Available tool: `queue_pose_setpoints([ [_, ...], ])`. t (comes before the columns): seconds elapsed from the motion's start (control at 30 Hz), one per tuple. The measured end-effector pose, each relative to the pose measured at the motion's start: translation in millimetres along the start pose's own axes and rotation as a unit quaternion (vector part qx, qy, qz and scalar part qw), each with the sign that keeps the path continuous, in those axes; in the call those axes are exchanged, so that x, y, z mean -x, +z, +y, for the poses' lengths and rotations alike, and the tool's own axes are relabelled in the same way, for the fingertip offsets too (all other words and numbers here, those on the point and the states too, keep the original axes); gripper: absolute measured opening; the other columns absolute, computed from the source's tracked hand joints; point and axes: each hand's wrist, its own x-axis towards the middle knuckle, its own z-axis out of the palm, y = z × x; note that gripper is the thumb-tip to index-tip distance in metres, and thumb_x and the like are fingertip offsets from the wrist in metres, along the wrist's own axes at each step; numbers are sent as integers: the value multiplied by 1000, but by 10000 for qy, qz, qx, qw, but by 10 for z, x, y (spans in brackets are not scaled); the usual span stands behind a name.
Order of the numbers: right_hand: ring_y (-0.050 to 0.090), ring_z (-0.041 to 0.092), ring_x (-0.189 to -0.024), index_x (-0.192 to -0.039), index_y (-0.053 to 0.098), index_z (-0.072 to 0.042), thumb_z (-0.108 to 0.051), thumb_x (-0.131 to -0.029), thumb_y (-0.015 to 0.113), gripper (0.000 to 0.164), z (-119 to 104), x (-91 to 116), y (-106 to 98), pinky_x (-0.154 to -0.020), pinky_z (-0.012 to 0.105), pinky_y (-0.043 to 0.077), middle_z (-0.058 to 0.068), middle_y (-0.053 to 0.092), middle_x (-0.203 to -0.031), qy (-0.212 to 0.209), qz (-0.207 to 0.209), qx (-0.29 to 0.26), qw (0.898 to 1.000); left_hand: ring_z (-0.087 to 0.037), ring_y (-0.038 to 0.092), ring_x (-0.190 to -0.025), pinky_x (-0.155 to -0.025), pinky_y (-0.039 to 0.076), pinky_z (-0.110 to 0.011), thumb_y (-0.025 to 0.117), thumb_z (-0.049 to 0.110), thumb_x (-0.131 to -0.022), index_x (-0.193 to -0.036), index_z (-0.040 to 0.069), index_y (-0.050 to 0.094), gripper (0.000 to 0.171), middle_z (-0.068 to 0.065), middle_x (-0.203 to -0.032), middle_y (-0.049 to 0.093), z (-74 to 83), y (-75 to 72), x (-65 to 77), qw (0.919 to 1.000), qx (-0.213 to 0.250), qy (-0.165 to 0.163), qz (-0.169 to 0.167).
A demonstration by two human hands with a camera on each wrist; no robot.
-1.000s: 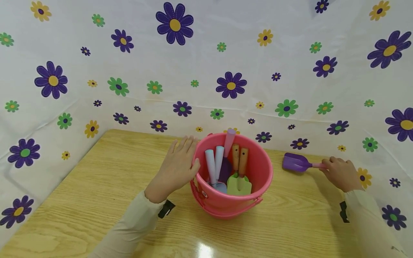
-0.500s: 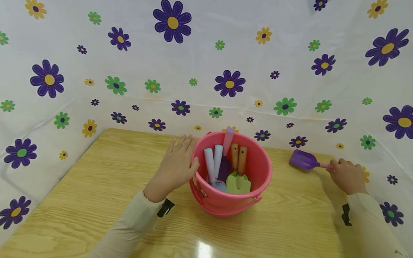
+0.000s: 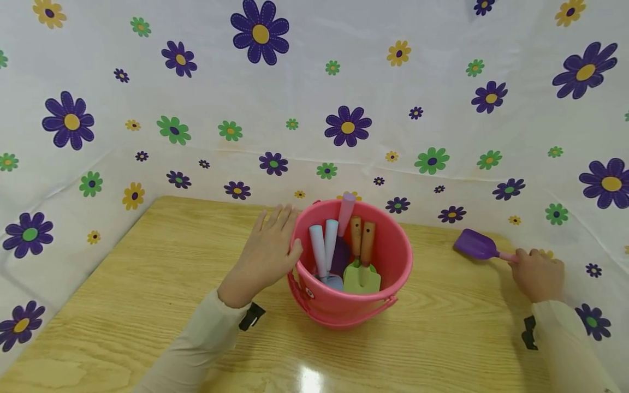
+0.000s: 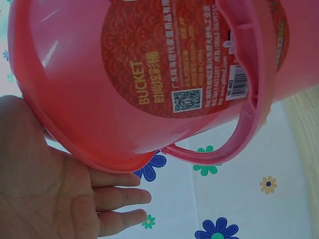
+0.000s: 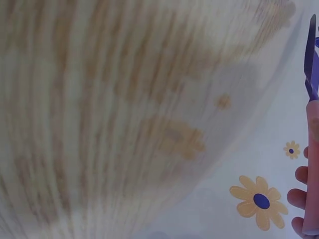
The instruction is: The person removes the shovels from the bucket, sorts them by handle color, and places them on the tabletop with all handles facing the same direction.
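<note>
A pink bucket [image 3: 344,311] stands upright mid-table, its handle hanging down in front. My left hand [image 3: 267,254] rests against the bucket's left rim with fingers straight; the left wrist view shows the palm [image 4: 55,199] beside the rim and the bucket's printed label [image 4: 169,59]. At the far right my right hand [image 3: 539,275] grips the pink handle of a purple toy shovel [image 3: 475,244]. In the right wrist view, fingers curl round that handle [image 5: 313,189]. Inside the bucket lean two tools with pale blue handles [image 3: 318,245], a pink-handled purple one [image 3: 346,210] and green trowels [image 3: 362,279] with wooden handles.
The wooden table [image 3: 196,305] spreads on both sides of the bucket. White cloth with flower prints [image 3: 295,82] rises behind the table and along both sides. The right hand is close to the cloth on the right.
My right hand has moved a little to the right with the purple shovel, farther from the bucket. The left hand stays at the bucket's rim. The view has shifted slightly.
</note>
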Motion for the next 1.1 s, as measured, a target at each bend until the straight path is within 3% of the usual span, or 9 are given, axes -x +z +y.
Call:
queue_pose_setpoints([
  [0.33,50,41,-59,-93,54,10,-16,-85,61,28,77,59,19,-57,54,42,28,52,-70,386,-890,173,9951,-36,21,-144,-117,14,-56,46,29,-92,-147,3,28,64,-17,-153,28,5,9,-4,10000,14,-32,-14],
  [0.63,50,34,-54,-97,54,11,-16,-91,54,27,109,105,51,-54,52,44,23,53,-66,182,-1650,54,9861,-36,21,-144,-117,13,-56,45,29,-92,-147,3,28,63,-17,-153,29,3,5,2,10000,52,-34,10],
  [0.8,51,34,-55,-96,55,11,-13,-89,53,25,95,156,67,-54,53,44,21,53,-67,81,-1680,-98,9857,-36,21,-144,-117,13,-56,44,29,-92,-147,3,29,62,-17,-153,29,-2,18,-4,10000,67,-30,21],
  [1.1,45,25,-50,-83,56,9,-14,-87,55,24,29,169,53,-48,44,43,15,51,-62,-338,-1686,185,9849,-35,20,-144,-117,12,-55,44,29,-93,-147,4,28,62,-16,-154,28,-6,11,-5,10000,70,-50,-27],
])
